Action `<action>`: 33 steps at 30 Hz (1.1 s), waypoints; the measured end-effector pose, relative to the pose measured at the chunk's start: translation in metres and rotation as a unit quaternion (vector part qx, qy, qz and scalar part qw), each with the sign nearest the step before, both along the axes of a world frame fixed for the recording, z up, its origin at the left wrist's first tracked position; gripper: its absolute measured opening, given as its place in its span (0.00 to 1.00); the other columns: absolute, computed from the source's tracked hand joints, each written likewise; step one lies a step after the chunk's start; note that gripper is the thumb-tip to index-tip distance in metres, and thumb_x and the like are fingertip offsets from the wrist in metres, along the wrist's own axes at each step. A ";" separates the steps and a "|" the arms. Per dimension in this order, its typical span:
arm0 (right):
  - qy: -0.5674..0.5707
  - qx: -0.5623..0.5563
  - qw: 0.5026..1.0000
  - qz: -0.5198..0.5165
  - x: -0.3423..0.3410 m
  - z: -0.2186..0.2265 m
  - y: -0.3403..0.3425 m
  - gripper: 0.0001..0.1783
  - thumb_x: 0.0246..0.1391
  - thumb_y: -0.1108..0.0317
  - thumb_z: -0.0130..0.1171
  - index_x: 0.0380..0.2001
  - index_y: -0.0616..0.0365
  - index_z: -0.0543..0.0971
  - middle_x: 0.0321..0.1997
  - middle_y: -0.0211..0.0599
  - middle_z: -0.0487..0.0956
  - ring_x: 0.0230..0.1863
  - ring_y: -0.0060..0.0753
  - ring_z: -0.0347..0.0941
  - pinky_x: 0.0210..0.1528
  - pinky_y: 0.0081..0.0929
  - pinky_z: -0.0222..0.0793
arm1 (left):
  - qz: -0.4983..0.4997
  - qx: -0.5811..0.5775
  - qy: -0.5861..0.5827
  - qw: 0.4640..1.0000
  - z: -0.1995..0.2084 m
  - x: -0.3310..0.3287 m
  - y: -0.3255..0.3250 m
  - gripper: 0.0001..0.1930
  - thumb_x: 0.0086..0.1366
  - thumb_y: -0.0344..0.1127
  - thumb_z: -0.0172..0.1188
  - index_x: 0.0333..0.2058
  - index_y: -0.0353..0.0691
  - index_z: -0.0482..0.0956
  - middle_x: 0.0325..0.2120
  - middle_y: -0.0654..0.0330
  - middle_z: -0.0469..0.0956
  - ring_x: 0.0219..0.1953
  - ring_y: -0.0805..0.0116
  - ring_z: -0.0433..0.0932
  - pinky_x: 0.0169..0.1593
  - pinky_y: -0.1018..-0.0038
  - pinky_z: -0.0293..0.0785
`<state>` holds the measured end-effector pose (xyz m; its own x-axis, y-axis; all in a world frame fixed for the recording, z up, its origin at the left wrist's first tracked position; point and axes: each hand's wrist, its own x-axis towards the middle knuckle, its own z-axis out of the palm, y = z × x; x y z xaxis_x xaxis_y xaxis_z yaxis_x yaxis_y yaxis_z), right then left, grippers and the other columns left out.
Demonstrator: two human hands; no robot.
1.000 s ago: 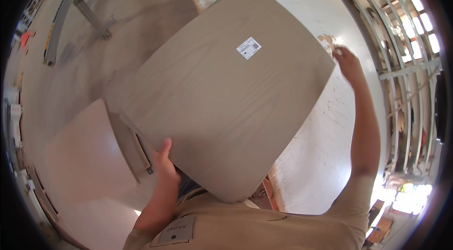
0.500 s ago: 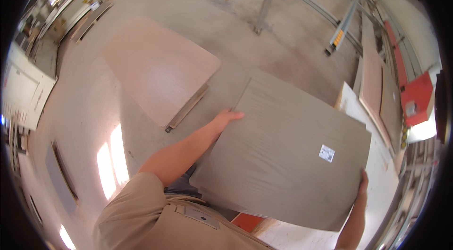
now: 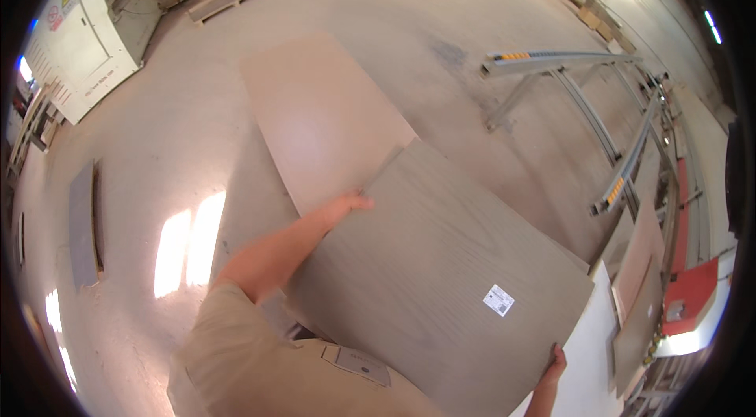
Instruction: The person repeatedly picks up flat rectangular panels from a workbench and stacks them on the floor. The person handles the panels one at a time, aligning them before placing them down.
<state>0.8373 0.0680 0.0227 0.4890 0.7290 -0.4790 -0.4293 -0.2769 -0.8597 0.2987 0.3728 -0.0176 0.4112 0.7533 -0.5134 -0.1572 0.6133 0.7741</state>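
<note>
Between my hands is a large grey-brown wood-grain panel (image 3: 441, 275) with a white label (image 3: 498, 300) on its face. My left hand (image 3: 346, 204) grips its far left edge, the thumb on top and the other fingers out of sight beneath. Along the right edge, my right hand (image 3: 554, 370) is closed on the board, with fingertips showing at the rim. Beyond the panel lies a pinkish-beige board (image 3: 323, 118), low over the floor. The held panel overlaps the near part of that board in the view; whether they touch I cannot tell.
A white surface (image 3: 583, 362) lies under the panel's right side. Metal rails on legs (image 3: 563, 63) stand at the far right. More boards (image 3: 639, 259) lean by a red box (image 3: 691, 299). White machine cabinets (image 3: 87, 39) stand at the left, and a grey board (image 3: 83, 224) lies nearby.
The panel and both my hands have shifted left, and the panel now covers the near end of the pinkish-beige board. My view has turned, showing more of the far floor.
</note>
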 end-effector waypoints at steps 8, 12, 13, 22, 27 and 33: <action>0.004 -0.034 0.980 0.196 -0.072 -0.020 0.218 0.13 0.45 0.61 0.60 0.33 0.56 0.80 0.36 0.34 0.81 0.42 0.36 0.75 0.49 0.33 0.70 | 0.149 -0.039 0.008 0.988 -0.011 -0.147 0.000 0.29 0.58 0.42 0.59 0.56 0.35 0.70 0.47 0.52 0.76 0.48 0.60 0.75 0.54 0.63 0.70; -0.081 -0.136 0.944 0.289 -0.124 -0.031 0.315 0.21 0.47 0.59 0.60 0.43 0.59 0.78 0.44 0.37 0.79 0.47 0.38 0.73 0.53 0.34 0.67 | 0.246 -0.218 0.093 0.940 -0.017 -0.194 -0.016 0.26 0.57 0.42 0.59 0.53 0.36 0.74 0.46 0.54 0.77 0.47 0.61 0.75 0.54 0.64 0.69; -0.088 -0.160 0.934 0.308 -0.139 -0.034 0.341 0.22 0.47 0.59 0.59 0.45 0.59 0.77 0.45 0.38 0.78 0.48 0.38 0.73 0.54 0.34 0.67 | 0.269 -0.188 0.094 0.940 -0.019 -0.200 -0.019 0.26 0.56 0.42 0.59 0.53 0.36 0.75 0.47 0.54 0.77 0.47 0.60 0.75 0.54 0.64 0.69; -0.097 -0.153 0.883 0.434 -0.254 -0.073 0.557 0.27 0.49 0.60 0.60 0.52 0.61 0.74 0.42 0.40 0.80 0.44 0.36 0.74 0.51 0.34 0.68 | 0.443 -0.190 0.133 0.866 -0.051 -0.238 -0.036 0.28 0.54 0.44 0.59 0.52 0.35 0.75 0.47 0.51 0.77 0.47 0.57 0.75 0.54 0.65 0.68; -0.043 -0.132 0.821 0.553 -0.303 -0.142 0.709 0.27 0.51 0.59 0.61 0.52 0.62 0.73 0.44 0.37 0.78 0.47 0.35 0.74 0.51 0.31 0.68 | 0.497 -0.201 0.112 0.837 -0.049 -0.258 0.036 0.26 0.59 0.42 0.56 0.54 0.34 0.73 0.47 0.51 0.78 0.47 0.57 0.76 0.54 0.65 0.69; -0.110 -0.110 0.777 0.609 -0.364 -0.172 0.844 0.21 0.54 0.56 0.60 0.44 0.62 0.79 0.41 0.35 0.80 0.45 0.33 0.75 0.50 0.31 0.69 | 0.520 -0.169 0.133 0.826 -0.063 -0.292 0.139 0.23 0.59 0.43 0.55 0.51 0.39 0.75 0.45 0.51 0.78 0.42 0.59 0.77 0.48 0.63 0.72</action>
<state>0.4734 0.9117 -0.1489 -0.4129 0.6268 -0.6608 0.4177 -0.5144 -0.7489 0.0062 0.5116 -0.0807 -0.5299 0.4227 -0.7352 -0.5878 0.4418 0.6777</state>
